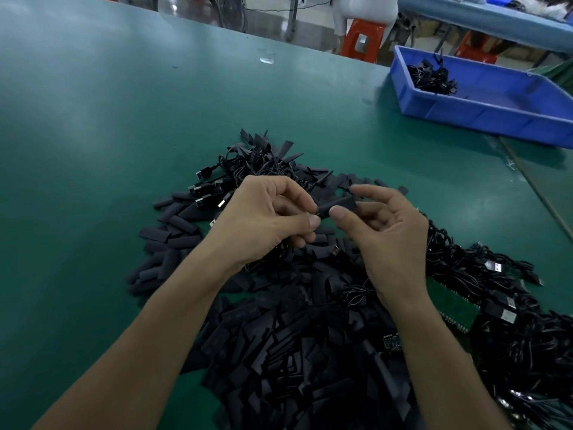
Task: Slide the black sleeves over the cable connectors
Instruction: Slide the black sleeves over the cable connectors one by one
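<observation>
While pinched, sleeve [339, 204] is matte black.

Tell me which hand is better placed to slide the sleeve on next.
Right, probably: the right hand pinches the black sleeve, whose end meets the left hand, which pinches a mostly hidden cable end and can steady it.

Green table [93, 119], orange stool [361, 38], perhaps glossy grey floor [310, 29].

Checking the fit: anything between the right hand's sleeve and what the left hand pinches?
Nothing visible. The right hand pinches the black sleeve, whose end meets the left hand; the connector itself is hidden.
</observation>
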{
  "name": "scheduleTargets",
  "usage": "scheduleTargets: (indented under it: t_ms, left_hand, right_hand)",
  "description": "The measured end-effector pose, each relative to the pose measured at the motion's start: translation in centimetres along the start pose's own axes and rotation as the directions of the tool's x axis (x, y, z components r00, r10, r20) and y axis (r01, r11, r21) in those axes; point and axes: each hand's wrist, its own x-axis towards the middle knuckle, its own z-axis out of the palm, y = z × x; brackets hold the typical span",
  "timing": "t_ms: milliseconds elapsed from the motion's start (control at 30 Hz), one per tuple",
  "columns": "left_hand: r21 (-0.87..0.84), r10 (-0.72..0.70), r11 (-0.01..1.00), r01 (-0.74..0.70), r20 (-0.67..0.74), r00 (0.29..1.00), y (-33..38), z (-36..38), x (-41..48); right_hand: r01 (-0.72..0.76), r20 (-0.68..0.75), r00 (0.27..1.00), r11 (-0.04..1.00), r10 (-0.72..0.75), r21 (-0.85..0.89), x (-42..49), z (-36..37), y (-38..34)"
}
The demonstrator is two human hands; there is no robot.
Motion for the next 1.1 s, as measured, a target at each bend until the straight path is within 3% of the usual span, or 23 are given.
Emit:
scheduleTargets:
  t_ms: [333,867,1100]
  left_hand:
    - [-0.018,0.075,0.997,-0.076,-0.059,0.995,-0.5,0.6,0.1]
    - [0.025,0.194,0.981,-0.193,-0.133,0.972,-0.6,1.3,0.0]
    - [0.144,0.296,0.955,-0.261,-0.366,0.882,0.8,-1.1,0.3]
  right_hand:
    - [0.041,-0.163,0.986,0.999,-0.040,0.001,-0.9,2.1,-0.4]
    - [0.048,-0.058,0.997,0.998,-0.050,-0.026,-0.4,2.3,-1.1]
    - [0.134,-0.066,0.982,0.902,-0.176,-0.410,0.9,-3.2,-1.6]
